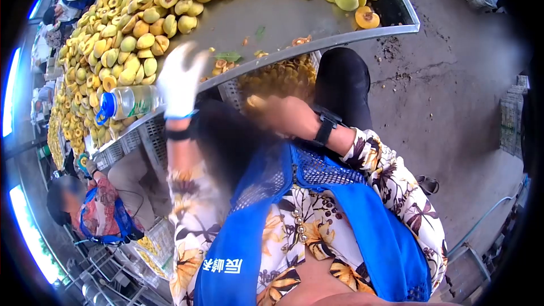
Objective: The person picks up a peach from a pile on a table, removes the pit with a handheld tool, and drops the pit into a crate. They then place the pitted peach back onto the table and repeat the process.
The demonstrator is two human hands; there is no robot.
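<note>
My left hand (182, 82), in a white glove, is raised at the table's near edge with its fingers stretched out and blurred. It holds nothing and is right beside a clear water bottle (135, 102) with a blue cap, which lies on its side. My bare right hand (286, 114), also blurred, is closed over my lap with a yellowish peach piece (256, 101) at its fingertips. Just beyond it, under the table edge, a crate (231, 92) holds peach pieces (277, 79). Many halved peaches (127, 45) are heaped on the metal table (272, 20).
The table's raised metal rim (340, 38) curves in front of my knees. A green leaf (228, 56) and scraps lie near it. At the left another person (102, 209) sits by the table. Stacked crates (511, 119) stand on the concrete floor (442, 113) at the right.
</note>
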